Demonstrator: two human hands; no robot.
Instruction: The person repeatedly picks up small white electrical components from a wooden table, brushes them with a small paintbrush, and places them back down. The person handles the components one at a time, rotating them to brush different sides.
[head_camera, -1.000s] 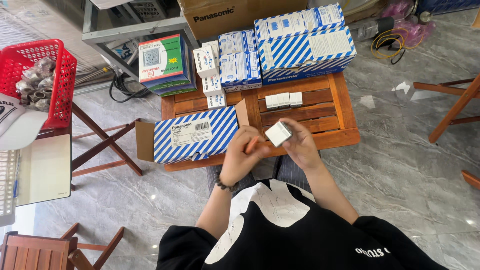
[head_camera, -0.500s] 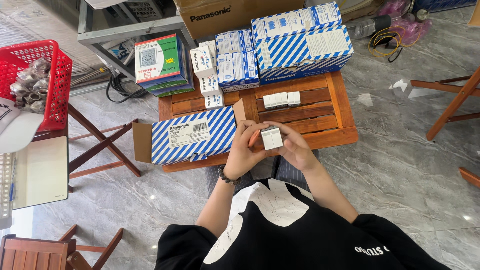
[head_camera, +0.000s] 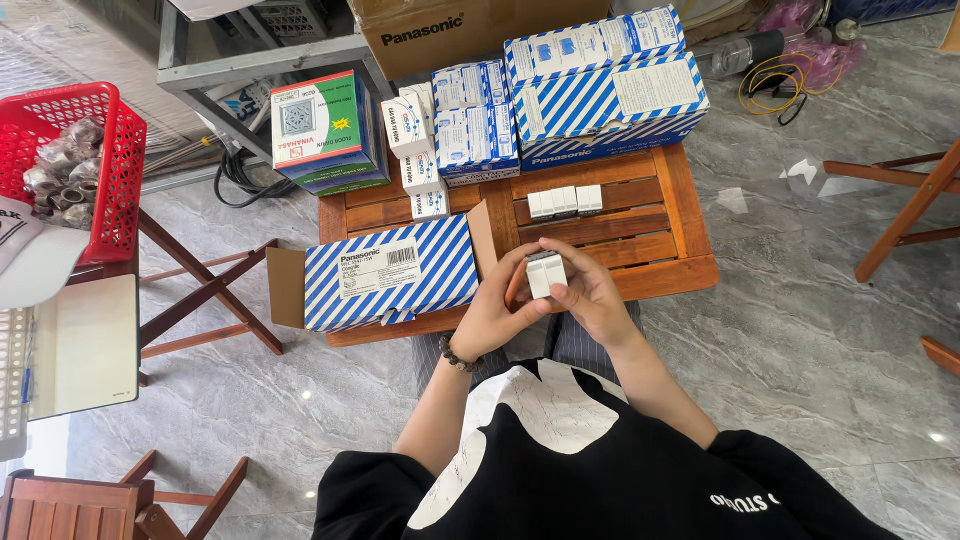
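Both hands are pinching a small white switch module (head_camera: 545, 273): left hand (head_camera: 497, 313) and right hand (head_camera: 590, 296) are sharing the grip. Beyond the grip, four similar modules (head_camera: 564, 201) are lying in a row on the wooden bench (head_camera: 680, 262). Left of the grip, a blue-striped carton (head_camera: 390, 272) is standing open.

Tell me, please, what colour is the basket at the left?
Red, the basket, seen in the head view.

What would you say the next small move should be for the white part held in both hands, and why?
Probably set the small white part, held between left hand and right hand, beside the row of white parts on the wooden table; that row has room at its end.
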